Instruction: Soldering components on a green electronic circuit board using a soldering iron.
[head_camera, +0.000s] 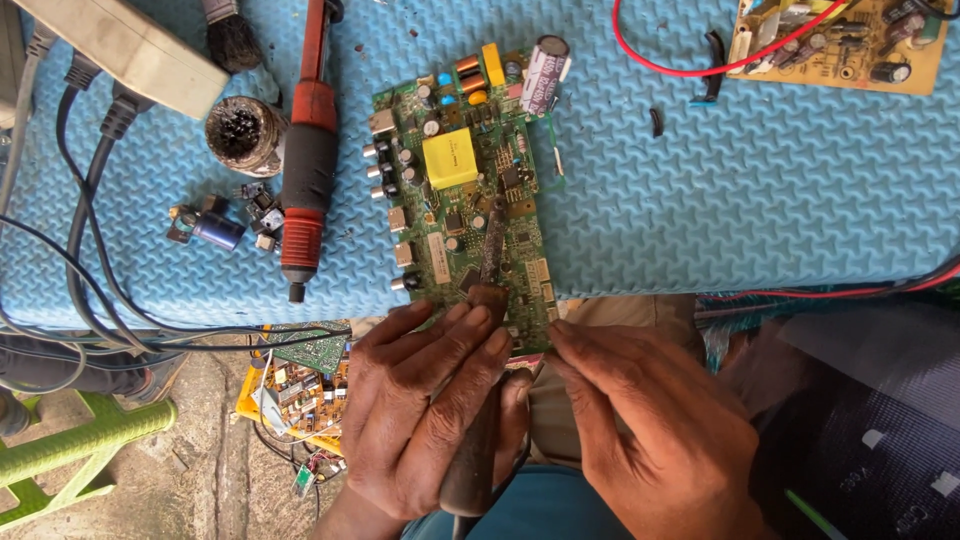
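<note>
Left hand (425, 410), nearest the camera, is clenched around the dark handle of a soldering iron (478, 400); its tip rests on the green circuit board (470, 190). Right hand (655, 430) pinches the board's near right edge with its fingertips. Board lies on the blue textured mat (720, 190) on the bench and carries a square yellow component (450, 157). Left of it lies a red screwdriver (310, 140). A tan board (850, 40) sits far right.

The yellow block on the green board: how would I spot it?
Start at the blue foam mat and find the green circuit board lying in its middle. In the board's upper half sits the yellow block: square, flat-topped, and the largest part there, unlike the small round capacitors around it.
</note>
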